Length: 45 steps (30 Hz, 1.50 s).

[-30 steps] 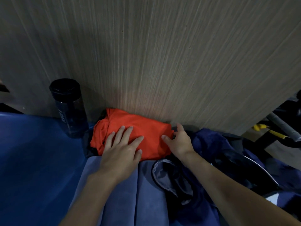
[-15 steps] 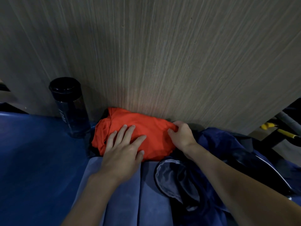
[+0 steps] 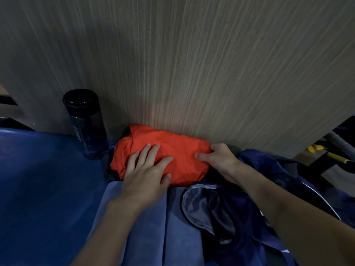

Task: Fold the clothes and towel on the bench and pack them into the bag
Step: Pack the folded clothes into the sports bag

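In the head view the folded orange garment [image 3: 178, 150] lies against the wood-grain wall [image 3: 192, 73], left hand [image 3: 146, 175] flat on it, fingers straight, right hand [image 3: 221, 162] pinching its right edge. A one-sided tug could undo the folds or topple the water bottle [image 3: 86, 125] nearby.

On the desk [image 3: 48, 179], the folded garment [image 3: 182, 148] lies against the wall panel [image 3: 192, 64], with the water bottle [image 3: 86, 127] left of it, the towel [image 3: 178, 237] before it and the bag [image 3: 259, 169] to its right.
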Tool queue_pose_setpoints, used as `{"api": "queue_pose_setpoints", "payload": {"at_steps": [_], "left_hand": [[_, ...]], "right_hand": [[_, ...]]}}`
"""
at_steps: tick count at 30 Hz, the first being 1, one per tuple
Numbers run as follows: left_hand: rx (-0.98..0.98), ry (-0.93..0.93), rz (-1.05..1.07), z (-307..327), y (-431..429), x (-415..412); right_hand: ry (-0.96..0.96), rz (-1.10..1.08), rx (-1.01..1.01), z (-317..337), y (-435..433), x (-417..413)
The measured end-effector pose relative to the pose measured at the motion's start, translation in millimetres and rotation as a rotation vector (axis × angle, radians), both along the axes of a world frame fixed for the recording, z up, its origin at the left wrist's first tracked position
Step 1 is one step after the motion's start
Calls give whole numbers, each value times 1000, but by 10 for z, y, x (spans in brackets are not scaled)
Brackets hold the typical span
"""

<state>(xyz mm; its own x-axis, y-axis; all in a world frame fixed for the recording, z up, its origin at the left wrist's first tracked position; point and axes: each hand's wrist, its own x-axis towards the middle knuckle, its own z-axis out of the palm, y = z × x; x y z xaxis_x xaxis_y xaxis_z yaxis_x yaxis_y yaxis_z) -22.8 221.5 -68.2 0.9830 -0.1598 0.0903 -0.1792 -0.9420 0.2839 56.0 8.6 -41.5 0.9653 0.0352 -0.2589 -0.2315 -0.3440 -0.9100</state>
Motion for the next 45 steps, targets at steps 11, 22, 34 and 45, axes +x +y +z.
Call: {"api": "queue_pose_setpoints", "payload": {"at_steps": [11, 22, 34, 45], "left_hand": [[-27, -8, 33, 13, -21, 7], [-37, 13, 26, 11, 25, 47], [-263, -137, 71, 54, -16, 84], [-1328, 111, 123, 346, 72, 80]], "right_hand": [[-326, 203, -118, 218, 171, -106], [59, 110, 28, 174, 114, -123], [-329, 229, -284, 459, 505, -108], [92, 265, 91, 803, 909, -373]]}}
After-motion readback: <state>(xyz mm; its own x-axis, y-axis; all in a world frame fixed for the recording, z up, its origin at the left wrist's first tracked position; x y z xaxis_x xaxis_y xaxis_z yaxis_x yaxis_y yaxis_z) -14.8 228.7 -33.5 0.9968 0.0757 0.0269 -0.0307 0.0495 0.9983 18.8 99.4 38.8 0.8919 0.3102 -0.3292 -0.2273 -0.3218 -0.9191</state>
